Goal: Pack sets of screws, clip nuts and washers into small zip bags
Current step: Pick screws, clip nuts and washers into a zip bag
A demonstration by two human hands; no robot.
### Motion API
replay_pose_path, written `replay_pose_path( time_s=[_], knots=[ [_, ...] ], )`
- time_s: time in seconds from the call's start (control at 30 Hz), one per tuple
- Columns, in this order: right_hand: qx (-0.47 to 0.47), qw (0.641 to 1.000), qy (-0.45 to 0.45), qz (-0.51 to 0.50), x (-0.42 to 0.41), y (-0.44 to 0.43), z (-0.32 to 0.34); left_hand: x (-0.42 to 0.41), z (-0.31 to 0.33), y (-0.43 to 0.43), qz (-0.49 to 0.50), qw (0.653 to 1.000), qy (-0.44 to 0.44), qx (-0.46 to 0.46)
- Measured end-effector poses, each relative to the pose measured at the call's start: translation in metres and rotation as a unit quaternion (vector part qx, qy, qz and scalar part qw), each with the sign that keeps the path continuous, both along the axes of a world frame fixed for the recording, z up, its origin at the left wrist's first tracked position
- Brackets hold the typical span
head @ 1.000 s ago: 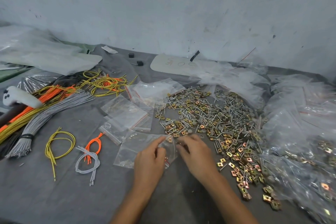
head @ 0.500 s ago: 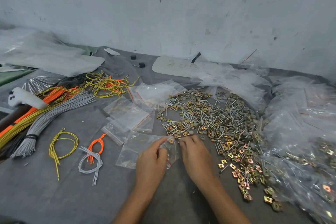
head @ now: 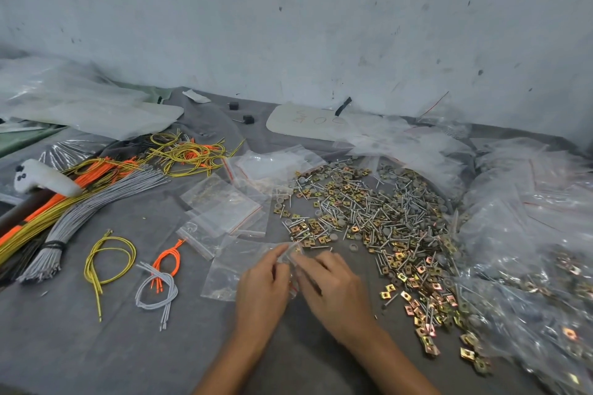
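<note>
Head view. Both hands meet over the grey table (head: 96,346), near its front edge and just left of the hardware pile (head: 369,218). The left hand (head: 261,293) has thumb and forefinger curled to pinch the left edge of a small clear zip bag (head: 290,256). The right hand (head: 333,293) has its fingertips closed on the bag's right edge. The bag is held just above the table between the two sets of fingertips. Its long axis runs roughly away from the person, and its far end points toward the pile. A gold clip nut (head: 298,249) shows at that far end. Motion blur hides which end is the mouth.

The pile is a mix of screws, gold clip nuts and grey washers, spread diagonally from the centre toward the near right. Empty zip bags (head: 224,208) lie flat left of the pile, and one larger bag (head: 224,272) lies partly under the left hand. Filled bags (head: 529,234) are heaped at the right. At the left are a grey wire bundle (head: 96,202) and yellow (head: 107,258), orange (head: 167,261) and grey (head: 157,293) wire loops.
</note>
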State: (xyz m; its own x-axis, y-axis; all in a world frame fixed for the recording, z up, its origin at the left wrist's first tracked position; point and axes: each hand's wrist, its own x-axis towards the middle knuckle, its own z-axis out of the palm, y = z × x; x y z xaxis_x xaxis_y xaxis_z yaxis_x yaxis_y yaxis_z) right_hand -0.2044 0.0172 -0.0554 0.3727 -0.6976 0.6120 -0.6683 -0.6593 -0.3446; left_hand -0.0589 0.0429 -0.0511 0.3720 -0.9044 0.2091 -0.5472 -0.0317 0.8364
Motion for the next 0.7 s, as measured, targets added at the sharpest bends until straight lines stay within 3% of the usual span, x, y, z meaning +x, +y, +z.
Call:
replay_pose_path(
  time_s=[0.1,0.3,0.7],
  knots=[
    [0.088,0.991,-0.069,-0.070,-0.003,-0.011,0.006,0.000,0.000,0.000,0.009,1.000,0.009,-0.007],
    [0.178,0.966,0.045,-0.181,-0.013,-0.042,0.003,0.001,-0.001,-0.001,-0.002,1.000,0.026,-0.006],
    [0.135,0.974,0.084,-0.159,-0.012,-0.043,-0.007,0.003,-0.007,-0.002,-0.005,1.000,0.019,-0.017]
  ],
)
